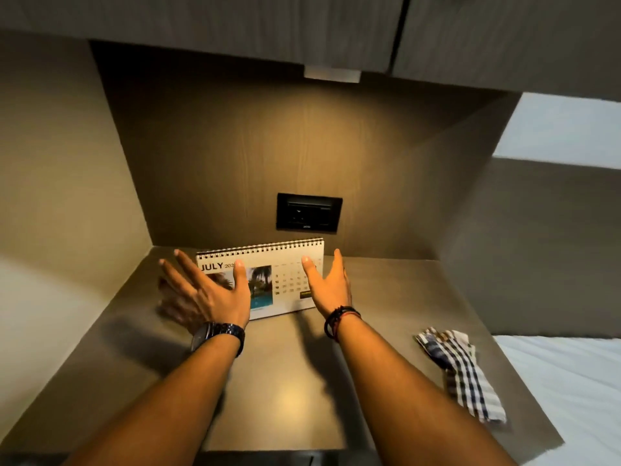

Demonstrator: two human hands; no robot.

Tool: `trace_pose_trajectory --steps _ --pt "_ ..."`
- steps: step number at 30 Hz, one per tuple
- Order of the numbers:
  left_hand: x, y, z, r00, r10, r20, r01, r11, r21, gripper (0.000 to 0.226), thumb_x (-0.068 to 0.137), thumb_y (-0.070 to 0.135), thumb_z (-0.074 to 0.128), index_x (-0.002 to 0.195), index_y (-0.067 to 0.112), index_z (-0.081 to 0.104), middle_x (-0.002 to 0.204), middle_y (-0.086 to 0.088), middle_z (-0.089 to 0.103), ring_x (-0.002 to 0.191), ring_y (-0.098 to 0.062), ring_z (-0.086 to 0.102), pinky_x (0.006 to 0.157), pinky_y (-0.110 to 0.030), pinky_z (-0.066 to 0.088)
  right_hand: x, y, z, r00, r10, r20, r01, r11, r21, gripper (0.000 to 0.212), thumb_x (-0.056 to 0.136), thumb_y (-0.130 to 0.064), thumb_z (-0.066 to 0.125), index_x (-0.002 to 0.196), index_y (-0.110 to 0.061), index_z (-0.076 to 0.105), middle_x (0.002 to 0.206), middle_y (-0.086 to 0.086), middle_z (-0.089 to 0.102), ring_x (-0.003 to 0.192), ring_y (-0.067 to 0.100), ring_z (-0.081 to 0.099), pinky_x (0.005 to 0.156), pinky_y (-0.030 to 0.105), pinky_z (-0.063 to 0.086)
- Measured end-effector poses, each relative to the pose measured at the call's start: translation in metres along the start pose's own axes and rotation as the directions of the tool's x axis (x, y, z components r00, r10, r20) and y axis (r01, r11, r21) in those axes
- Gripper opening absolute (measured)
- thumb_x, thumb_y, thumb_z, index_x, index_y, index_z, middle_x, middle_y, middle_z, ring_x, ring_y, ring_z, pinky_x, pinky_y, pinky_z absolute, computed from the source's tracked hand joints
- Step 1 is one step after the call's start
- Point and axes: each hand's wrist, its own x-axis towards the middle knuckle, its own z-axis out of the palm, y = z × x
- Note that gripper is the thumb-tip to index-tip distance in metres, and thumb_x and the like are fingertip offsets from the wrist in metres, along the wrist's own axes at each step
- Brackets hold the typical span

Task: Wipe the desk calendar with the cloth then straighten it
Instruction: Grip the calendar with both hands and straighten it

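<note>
A spiral-bound desk calendar [275, 264] showing JULY stands upright near the back of the brown desk [285, 381], turned slightly askew. My left hand [205, 290] is spread open in front of its left half, thumb over the photo. In front of its right edge my right hand [327, 284] is held open too, palm facing inward. Neither hand grips anything. A blue-and-white checked cloth [460, 371] lies crumpled on the desk at the right, apart from both hands.
A black wall socket [309, 212] sits on the back panel just above the calendar. Side panels close the alcove left and right, with cabinets overhead. A white bed [571, 381] borders the desk's right edge.
</note>
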Motion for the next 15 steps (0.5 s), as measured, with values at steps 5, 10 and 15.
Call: trace_pose_trajectory --steps 5,10,15 --pt "0.01 -0.001 0.011 0.961 -0.168 0.218 0.222 0.941 -0.256 0.095 0.081 0.062 0.056 0.15 0.027 0.001 0.149 -0.018 0.028 0.127 -0.042 0.039 0.104 -0.056 0.034 0.01 -0.003 0.026 0.997 0.077 0.009 -0.078 0.987 0.143 0.058 0.075 -0.065 0.054 0.123 -0.035 0.042 0.119 -0.006 0.061 0.113 0.023 0.057 0.096 0.048 0.046" --pt "0.027 -0.002 0.018 0.946 -0.142 0.293 0.232 0.925 -0.301 0.081 0.082 0.055 0.06 0.141 0.021 0.017 0.134 -0.017 0.039 0.114 -0.04 0.048 0.091 -0.053 0.046 0.002 0.009 0.038 0.993 0.06 -0.099 -0.046 0.99 0.137 0.045 0.071 -0.07 0.05 0.106 -0.043 0.041 0.102 -0.01 0.064 0.087 0.009 0.062 0.073 0.037 0.053" --pt "0.043 -0.003 0.023 0.931 -0.103 0.35 0.233 0.906 -0.353 0.069 0.083 0.049 0.063 0.133 0.016 0.028 0.128 -0.018 0.043 0.106 -0.037 0.053 0.072 -0.04 0.042 -0.007 0.014 0.043 0.991 0.069 -0.113 -0.056 0.992 0.11 0.055 0.075 -0.065 0.053 0.121 -0.04 0.037 0.105 -0.01 0.061 0.094 0.015 0.061 0.079 0.04 0.054"
